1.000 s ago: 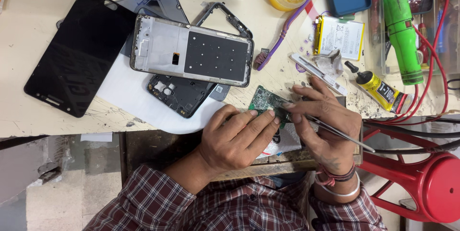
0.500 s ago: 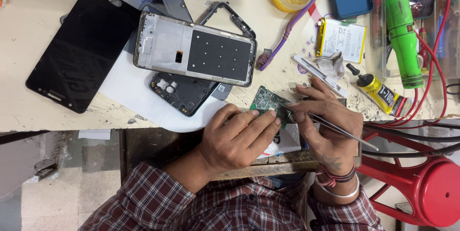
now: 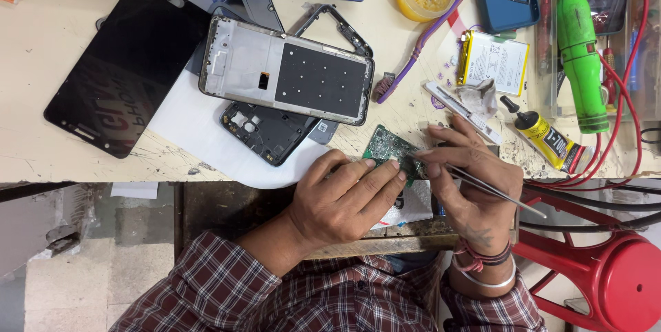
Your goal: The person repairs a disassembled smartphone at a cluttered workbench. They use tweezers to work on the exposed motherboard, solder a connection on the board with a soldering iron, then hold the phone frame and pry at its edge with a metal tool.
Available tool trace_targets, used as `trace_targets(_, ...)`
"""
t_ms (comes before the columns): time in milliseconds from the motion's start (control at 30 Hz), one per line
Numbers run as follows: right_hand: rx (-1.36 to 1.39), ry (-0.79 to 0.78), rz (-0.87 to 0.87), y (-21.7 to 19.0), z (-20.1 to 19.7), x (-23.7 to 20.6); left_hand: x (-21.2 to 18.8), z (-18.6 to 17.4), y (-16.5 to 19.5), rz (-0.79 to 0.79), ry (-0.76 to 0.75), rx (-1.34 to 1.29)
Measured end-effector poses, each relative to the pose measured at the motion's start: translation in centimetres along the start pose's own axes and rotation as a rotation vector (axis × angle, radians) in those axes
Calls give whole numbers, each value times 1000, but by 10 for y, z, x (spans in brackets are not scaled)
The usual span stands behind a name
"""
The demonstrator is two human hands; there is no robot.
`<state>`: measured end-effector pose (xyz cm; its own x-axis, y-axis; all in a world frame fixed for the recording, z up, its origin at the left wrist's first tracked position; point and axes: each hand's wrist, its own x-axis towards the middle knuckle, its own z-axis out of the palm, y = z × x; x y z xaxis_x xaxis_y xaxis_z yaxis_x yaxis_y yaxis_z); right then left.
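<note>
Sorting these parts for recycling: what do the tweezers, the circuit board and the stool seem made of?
Tweezers: likely steel, thin with a grey metallic sheen. Circuit board: probably fibreglass laminate, matte green with tiny components. Stool: apparently moulded plastic, glossy uniform red.

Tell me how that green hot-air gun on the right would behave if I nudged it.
The green hot-air gun looks round-bodied and lies on its side, so it may roll a little. Its red cable would probably tug it back. It seems rigid and fairly heavy for its size.
</note>
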<state>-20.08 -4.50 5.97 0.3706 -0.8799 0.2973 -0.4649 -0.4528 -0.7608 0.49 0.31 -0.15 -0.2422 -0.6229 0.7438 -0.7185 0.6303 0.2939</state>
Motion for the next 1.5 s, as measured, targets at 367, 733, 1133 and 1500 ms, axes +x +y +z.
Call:
trace_targets(367,-18,1,20,0,0,1,0,-1,0,0,-3,-1)
trace_targets(733,-26,-3,25,0,1,2,1,-1,-2,6,-1,-12)
trace_targets(1133,-43,-24,-1,1,-5,4,10,-5,2,0,-26,11)
trace_targets(1500,-40,-44,-38,6,-10,5,7,4,7,11,-2,87)
